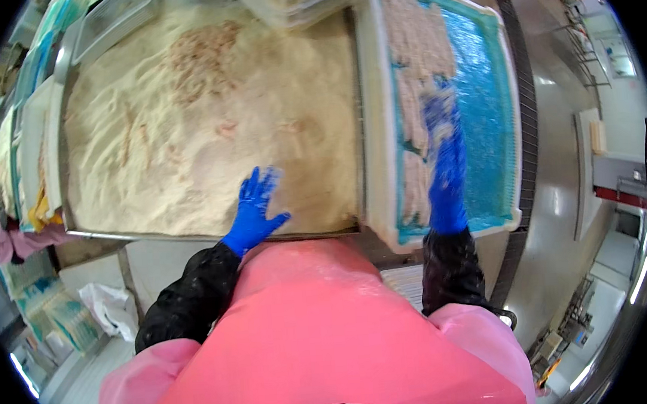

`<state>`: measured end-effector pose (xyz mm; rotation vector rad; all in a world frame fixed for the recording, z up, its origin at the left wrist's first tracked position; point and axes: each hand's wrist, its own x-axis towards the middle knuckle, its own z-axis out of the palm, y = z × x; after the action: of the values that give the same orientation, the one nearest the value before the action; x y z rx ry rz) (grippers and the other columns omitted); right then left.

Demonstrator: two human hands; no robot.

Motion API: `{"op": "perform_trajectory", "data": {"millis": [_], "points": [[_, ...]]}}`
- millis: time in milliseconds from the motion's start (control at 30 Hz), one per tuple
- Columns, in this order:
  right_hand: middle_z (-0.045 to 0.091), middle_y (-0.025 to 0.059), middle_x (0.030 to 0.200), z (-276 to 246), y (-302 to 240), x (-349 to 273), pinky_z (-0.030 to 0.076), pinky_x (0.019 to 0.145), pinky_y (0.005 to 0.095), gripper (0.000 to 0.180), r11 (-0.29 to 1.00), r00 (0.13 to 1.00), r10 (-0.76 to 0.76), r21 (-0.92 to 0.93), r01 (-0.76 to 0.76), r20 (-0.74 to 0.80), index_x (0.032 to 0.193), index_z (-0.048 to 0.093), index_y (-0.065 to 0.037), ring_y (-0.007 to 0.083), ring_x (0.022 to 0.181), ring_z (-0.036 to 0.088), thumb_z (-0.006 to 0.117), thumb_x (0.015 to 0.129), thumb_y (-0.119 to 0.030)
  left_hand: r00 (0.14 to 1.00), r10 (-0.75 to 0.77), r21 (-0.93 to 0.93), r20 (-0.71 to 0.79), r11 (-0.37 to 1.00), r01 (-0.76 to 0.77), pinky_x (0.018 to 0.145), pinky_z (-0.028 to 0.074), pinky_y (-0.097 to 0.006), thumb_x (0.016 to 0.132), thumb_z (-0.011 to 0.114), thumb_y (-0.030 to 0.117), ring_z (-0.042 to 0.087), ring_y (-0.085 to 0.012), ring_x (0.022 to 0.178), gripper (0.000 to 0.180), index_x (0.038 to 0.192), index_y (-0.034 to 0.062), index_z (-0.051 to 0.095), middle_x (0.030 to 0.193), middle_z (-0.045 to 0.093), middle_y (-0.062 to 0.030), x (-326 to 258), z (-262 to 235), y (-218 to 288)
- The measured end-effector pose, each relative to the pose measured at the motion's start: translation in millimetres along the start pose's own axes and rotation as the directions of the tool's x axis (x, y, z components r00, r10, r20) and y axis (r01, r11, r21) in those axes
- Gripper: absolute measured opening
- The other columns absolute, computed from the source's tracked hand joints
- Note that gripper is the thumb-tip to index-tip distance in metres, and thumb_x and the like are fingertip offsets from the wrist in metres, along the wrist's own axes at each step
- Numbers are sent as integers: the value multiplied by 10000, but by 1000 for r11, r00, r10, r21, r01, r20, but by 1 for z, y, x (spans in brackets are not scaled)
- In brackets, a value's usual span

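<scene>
My left hand (253,211), in a blue glove, is spread over the near edge of a wide metal-rimmed tray of pale crumbs (150,191), with nothing in it. A heap of pinkish raw strips (204,56) lies at the tray's far side, and a few loose pieces (226,128) are half buried nearer. My right hand (447,171), also blue-gloved and dusted with crumbs, reaches over a white crate (384,190) lined with blue sheet (484,138). Crumb-coated strips (415,34) lie in rows along the crate's left side, beside that hand. Motion blurs its fingers, so what they hold is unclear.
Stacked white trays (294,1) stand at the crumb tray's far edge, near a clear plastic basket (116,25). Another person's pink sleeve (30,241) shows at far left. A white bag (111,311) lies below left. Wet floor (552,141) runs along the right.
</scene>
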<state>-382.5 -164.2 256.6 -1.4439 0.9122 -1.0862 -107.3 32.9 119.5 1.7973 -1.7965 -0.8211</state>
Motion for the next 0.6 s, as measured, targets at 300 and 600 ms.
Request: {"op": "perform_trajectory", "data": {"millis": [300, 600], "points": [[623, 139, 1012, 167, 206, 4, 456, 852, 403, 252, 893, 982, -13, -444, -74, -189, 1049, 627, -31, 285, 973, 587, 652, 812, -114, 992, 124, 210, 27, 970, -127, 1087, 234, -482, 716, 660, 219, 319, -316, 1339, 631, 1323, 221, 486, 1447, 363, -100, -7, -27, -66], [629, 92, 959, 168, 219, 17, 445, 830, 366, 261, 838, 982, 182, -516, -179, -44, 977, 638, -70, 252, 912, 580, 699, 765, -209, 983, 185, 86, -9, 979, -184, 1095, 227, -457, 744, 623, 199, 304, -309, 1347, 587, 1317, 187, 493, 1448, 360, -95, -13, -31, -86]]}}
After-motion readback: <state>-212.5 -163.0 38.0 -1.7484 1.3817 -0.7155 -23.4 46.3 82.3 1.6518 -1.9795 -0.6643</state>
